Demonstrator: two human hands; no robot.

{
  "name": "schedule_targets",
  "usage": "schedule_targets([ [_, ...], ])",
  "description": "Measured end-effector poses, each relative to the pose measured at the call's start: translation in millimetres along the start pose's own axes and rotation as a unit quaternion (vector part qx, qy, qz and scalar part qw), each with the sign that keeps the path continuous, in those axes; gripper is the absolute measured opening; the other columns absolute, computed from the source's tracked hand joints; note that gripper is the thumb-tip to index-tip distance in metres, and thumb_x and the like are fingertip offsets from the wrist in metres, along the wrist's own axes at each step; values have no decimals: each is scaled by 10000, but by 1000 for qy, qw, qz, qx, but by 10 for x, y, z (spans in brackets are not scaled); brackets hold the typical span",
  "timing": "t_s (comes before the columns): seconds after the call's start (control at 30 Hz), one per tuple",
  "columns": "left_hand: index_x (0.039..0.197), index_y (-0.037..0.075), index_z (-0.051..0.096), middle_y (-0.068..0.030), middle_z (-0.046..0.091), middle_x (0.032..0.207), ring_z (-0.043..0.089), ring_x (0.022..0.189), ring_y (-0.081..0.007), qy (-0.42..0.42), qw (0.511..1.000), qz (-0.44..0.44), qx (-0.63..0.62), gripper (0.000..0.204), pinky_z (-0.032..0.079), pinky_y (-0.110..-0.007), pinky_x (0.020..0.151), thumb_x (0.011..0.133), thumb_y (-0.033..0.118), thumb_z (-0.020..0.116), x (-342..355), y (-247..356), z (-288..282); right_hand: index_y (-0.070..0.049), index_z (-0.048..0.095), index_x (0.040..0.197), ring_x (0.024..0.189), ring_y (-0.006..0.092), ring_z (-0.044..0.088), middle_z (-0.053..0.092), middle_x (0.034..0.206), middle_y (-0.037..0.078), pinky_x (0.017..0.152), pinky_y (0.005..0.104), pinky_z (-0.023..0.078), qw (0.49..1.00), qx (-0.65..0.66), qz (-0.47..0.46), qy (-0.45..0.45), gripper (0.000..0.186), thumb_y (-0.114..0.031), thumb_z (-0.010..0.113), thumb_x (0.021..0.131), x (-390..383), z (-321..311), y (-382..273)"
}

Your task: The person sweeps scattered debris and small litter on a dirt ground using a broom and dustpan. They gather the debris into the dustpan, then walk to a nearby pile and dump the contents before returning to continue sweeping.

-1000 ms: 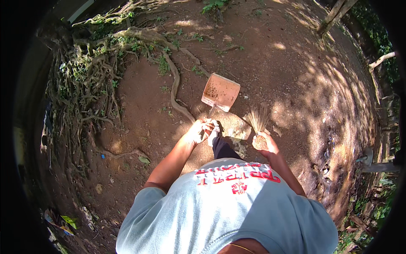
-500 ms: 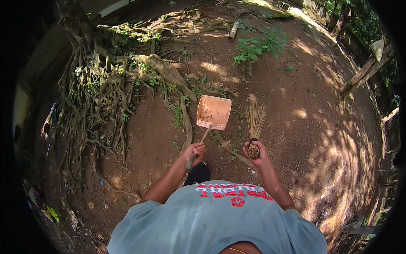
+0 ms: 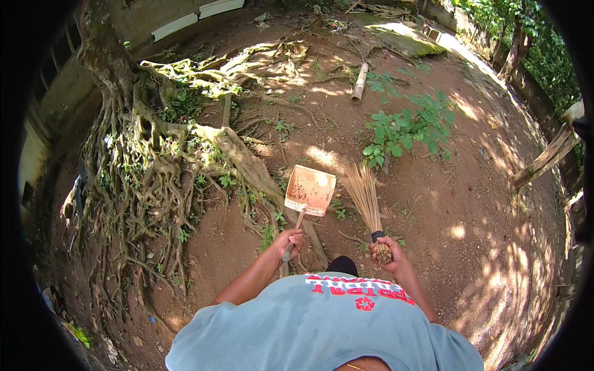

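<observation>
My left hand [image 3: 291,243] grips the stick handle of a dustpan [image 3: 312,187]. The pan is pale orange, with dark bits of dirt scattered inside, and it is held out ahead of me over a tree root. In my right hand [image 3: 388,253] is a stick broom [image 3: 365,196], a bundle of thin tan twigs with a black band. My fingers wrap its bound butt end, and the bristles fan out forward and slightly left, just right of the pan. Whether the pan or the bristle tips touch the ground I cannot tell.
A tree trunk [image 3: 102,46] with tangled raised roots [image 3: 241,154] spreads over the left side. Ahead on the right grows a leafy green plant [image 3: 408,127], with a cut bamboo piece [image 3: 359,81] beyond it. A wooden post [image 3: 547,157] leans at the right edge.
The view has shifted forward, so the plant and bamboo appear lower and farther right. The broom's bristles have swung left toward the dustpan. Both hands keep their grips.
</observation>
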State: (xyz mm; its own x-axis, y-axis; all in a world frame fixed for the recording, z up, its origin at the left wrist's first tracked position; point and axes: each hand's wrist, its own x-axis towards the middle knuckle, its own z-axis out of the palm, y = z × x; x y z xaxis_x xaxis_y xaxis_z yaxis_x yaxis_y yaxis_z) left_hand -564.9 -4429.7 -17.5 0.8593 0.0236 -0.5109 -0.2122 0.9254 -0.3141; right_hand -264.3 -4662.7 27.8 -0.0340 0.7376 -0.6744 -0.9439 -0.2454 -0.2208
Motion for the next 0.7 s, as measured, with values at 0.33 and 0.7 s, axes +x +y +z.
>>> schedule_targets([
  [0.33,763,48,387,6,422,607,434,433,-44,-14,999,36,-24,203,423,-155,399,956,77,447,1929,2415,1818,-95,438,1113,644,200,628,611,831,114,534,358,558,982,-185,-42,12,368,-118,641,807,2048,747,-2527],
  [0.7,785,42,403,7,414,594,420,430,-48,15,990,100,-99,165,401,-157,402,930,41,483,3497,4570,4679,-145,265,1414,628,205,632,588,844,96,519,375,556,941,-337,-37,-4,714,-57,628,805,4325,3417,-5876],
])
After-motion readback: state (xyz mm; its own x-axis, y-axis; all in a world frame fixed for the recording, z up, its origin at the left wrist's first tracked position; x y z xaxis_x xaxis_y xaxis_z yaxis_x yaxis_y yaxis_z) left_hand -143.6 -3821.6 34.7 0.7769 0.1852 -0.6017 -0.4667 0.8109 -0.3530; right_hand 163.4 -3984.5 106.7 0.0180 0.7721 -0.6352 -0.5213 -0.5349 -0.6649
